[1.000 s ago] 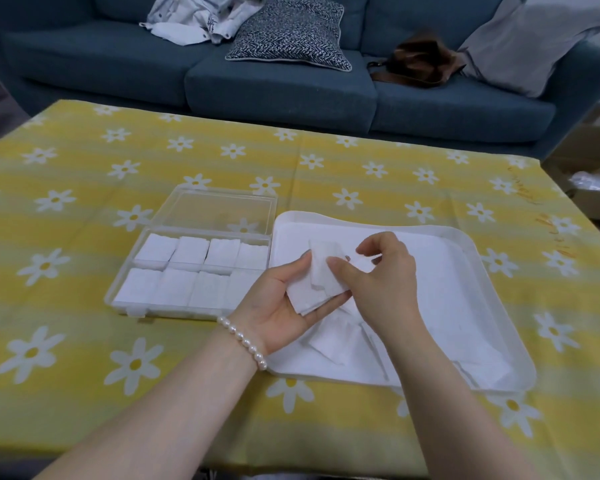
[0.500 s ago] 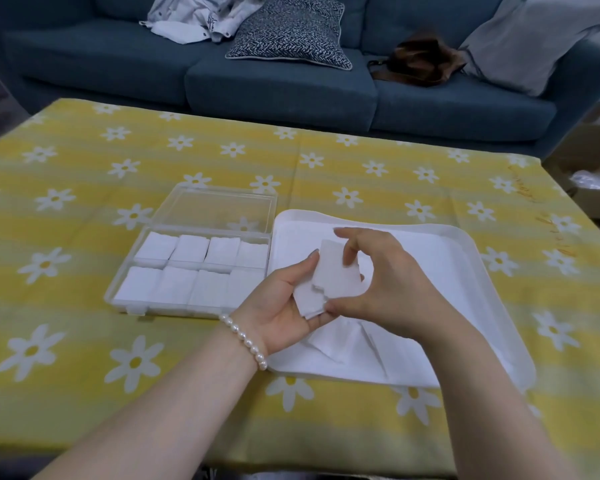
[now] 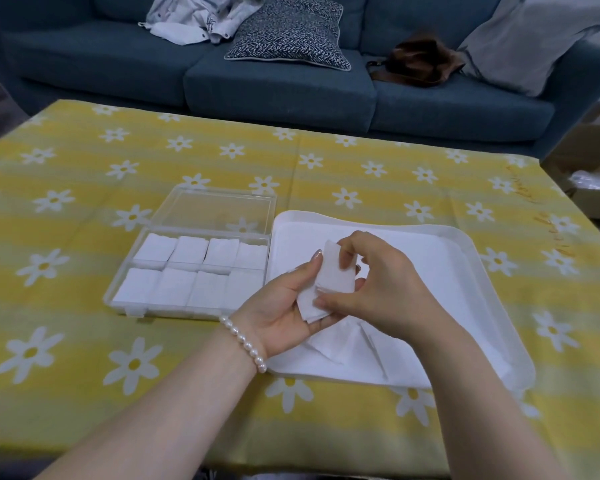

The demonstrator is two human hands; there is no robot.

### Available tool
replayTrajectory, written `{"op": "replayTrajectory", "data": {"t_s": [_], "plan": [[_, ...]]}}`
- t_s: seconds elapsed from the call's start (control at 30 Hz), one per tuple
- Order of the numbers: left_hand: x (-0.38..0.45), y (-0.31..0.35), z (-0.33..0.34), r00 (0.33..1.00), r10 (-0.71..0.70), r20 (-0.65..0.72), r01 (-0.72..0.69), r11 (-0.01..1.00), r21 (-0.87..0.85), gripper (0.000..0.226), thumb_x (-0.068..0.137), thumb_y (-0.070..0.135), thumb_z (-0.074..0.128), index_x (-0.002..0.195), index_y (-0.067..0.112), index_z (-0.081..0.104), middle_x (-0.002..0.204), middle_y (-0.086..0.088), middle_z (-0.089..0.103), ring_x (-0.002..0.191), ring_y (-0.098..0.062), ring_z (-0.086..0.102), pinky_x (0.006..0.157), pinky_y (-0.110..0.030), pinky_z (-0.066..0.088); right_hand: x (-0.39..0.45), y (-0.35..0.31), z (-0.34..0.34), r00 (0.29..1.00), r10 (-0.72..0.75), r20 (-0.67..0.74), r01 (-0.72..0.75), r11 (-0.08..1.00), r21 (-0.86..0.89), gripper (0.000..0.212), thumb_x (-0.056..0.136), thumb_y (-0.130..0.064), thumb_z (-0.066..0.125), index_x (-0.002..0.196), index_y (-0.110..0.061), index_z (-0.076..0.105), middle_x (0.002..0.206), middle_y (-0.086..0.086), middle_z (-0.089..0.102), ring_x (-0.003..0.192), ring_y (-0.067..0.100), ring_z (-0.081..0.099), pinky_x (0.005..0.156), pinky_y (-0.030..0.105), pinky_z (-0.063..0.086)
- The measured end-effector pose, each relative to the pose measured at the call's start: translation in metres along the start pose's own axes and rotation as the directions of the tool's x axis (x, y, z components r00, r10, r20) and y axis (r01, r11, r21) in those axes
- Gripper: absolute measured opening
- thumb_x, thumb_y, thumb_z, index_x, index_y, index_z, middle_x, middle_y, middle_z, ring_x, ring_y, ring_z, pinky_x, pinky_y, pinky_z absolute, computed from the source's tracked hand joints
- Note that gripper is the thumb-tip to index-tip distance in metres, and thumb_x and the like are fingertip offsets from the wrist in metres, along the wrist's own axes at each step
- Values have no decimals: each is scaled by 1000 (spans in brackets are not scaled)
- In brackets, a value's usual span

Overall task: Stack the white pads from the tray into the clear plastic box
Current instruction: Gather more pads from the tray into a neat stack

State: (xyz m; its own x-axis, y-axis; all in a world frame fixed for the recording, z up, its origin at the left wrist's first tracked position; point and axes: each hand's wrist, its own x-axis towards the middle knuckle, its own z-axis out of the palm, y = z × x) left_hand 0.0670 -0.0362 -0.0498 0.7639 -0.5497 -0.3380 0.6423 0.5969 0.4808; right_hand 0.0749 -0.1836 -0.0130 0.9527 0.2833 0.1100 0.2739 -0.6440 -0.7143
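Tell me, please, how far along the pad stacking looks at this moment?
Well along: the clear plastic box already shows two rows of four white stacks. In hand: the left hand cradles a small stack of pads, and the right hand has a grip on its top pad. Left: loose pads remain on the white tray, and the held stack has yet to go in.

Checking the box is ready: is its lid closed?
No, the clear plastic box lies open, its lid folded back flat on the tablecloth.
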Motion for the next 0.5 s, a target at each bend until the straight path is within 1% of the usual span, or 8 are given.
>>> {"op": "replayTrajectory", "data": {"t_s": [0.07,0.17,0.23,0.33,0.43,0.5], "plan": [[0,0,-1,1000,-7,0,7,1000,7,52,81,35,58,128,11,57,114,-8,66,96,-21,69,72,-32,58,0,1,1,1000,-4,0,4,1000,0,45,54,-31,84,76,-26,45,84,-10,51,80,8,47,73,42,51],[0,0,-2,1000,-14,25,14,1000,-1,41,81,38,58,111,12,70,113,-8,68,99,-20,68,77,-34,57,0,0,1,1000,-13,-26,14,1000,24,43,56,-27,82,75,-27,44,87,-8,51,74,10,48,69,41,51],[0,-1,-3,999,-6,40,6,1000,1,38,82,37,59,109,13,72,116,-9,67,103,-21,66,82,-36,56,0,0,1,999,-21,-44,23,999,37,43,57,-24,82,75,-27,44,91,-7,53,74,9,48,65,33,51],[-1,-1,-4,998,-4,69,6,1000,-30,36,84,31,60,113,12,69,119,-12,66,107,-22,65,85,-39,55,1,2,-1,997,-38,-67,42,997,61,44,57,-22,82,75,-28,43,94,-5,55,77,6,48,61,16,45],[-2,-2,-5,997,-7,71,9,1000,-30,34,83,28,60,111,11,70,116,-12,67,102,-21,67,81,-37,56,1,3,0,997,-38,-66,44,995,84,45,57,-21,83,73,-30,42,94,-4,55,79,2,48,61,7,41],[-2,-3,-5,997,-6,70,9,999,-38,31,82,25,60,108,10,72,112,-12,68,97,-21,68,78,-36,57,1,3,1,997,-37,-65,43,995,95,46,56,-20,84,73,-31,42,93,-4,55,77,1,49,61,4,40]]}}
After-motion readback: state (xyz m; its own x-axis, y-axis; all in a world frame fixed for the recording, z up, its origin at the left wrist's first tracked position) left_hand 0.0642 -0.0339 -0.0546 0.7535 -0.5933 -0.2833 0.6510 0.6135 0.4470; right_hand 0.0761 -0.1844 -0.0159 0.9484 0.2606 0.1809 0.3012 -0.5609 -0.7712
